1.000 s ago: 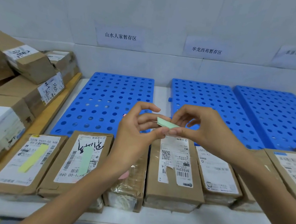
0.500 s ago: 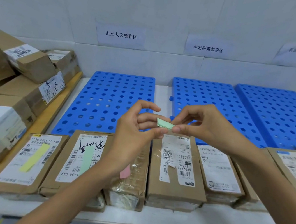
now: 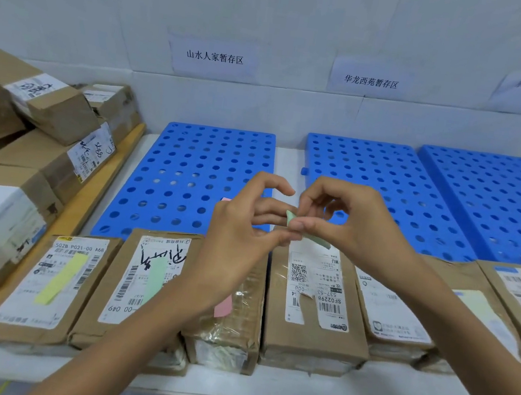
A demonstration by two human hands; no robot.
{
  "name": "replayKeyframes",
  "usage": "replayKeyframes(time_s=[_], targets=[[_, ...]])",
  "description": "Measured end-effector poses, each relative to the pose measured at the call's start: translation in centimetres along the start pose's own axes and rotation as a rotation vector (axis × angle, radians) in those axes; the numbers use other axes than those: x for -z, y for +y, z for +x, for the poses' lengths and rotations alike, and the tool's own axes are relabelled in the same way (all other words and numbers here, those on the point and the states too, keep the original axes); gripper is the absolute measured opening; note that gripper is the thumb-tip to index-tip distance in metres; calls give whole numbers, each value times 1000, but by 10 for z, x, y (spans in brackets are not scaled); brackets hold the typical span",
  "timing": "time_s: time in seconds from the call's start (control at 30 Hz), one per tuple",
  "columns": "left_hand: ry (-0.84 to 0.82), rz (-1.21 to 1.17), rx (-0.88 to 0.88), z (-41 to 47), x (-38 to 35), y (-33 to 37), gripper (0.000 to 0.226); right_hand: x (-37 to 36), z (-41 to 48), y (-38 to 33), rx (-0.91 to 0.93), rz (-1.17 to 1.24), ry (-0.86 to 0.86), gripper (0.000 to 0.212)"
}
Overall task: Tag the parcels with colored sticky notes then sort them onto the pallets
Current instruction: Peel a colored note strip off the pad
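Observation:
My left hand [image 3: 242, 228] and my right hand [image 3: 348, 222] meet above the row of parcels, both pinching a green sticky note [image 3: 309, 233] between their fingertips. Part of a pink pad [image 3: 225, 200] shows behind my left hand. Under the note lies an untagged brown parcel [image 3: 314, 307] with a torn white label. Left of it, one parcel carries a yellow note [image 3: 61, 277], the one beside it a green note [image 3: 155, 278], and the third a pink note [image 3: 223, 305]. Three blue perforated pallets [image 3: 195, 175] [image 3: 380, 186] [image 3: 497, 202] lie behind the row.
More brown parcels [image 3: 502, 315] extend the row to the right, one with a pale yellow note. A stack of boxes [image 3: 28, 140] sits on a wooden board at the left. Paper zone signs [image 3: 214, 57] hang on the white wall above the pallets.
The hands have stayed together with the green note; the note has bent and now hangs lower under my right fingers. The camera has shifted slightly.

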State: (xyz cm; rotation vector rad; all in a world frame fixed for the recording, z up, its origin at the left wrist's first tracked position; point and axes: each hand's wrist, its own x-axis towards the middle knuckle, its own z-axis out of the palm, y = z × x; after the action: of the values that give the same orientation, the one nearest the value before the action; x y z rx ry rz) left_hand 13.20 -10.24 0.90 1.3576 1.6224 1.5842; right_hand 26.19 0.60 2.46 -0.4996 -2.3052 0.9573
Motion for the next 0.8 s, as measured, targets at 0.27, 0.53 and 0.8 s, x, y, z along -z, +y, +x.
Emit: replayKeyframes(time_s=[0.27, 0.53, 0.8], targets=[[-41, -50, 17, 0, 0, -1, 45, 3, -1, 7, -23, 114, -38, 21], [-50, 3, 14, 3, -6, -2, 45, 4, -5, 9, -49, 84, -53, 19], [-73, 32, 4, 4, -9, -3, 47, 11, -6, 13, -33, 96, -67, 25]])
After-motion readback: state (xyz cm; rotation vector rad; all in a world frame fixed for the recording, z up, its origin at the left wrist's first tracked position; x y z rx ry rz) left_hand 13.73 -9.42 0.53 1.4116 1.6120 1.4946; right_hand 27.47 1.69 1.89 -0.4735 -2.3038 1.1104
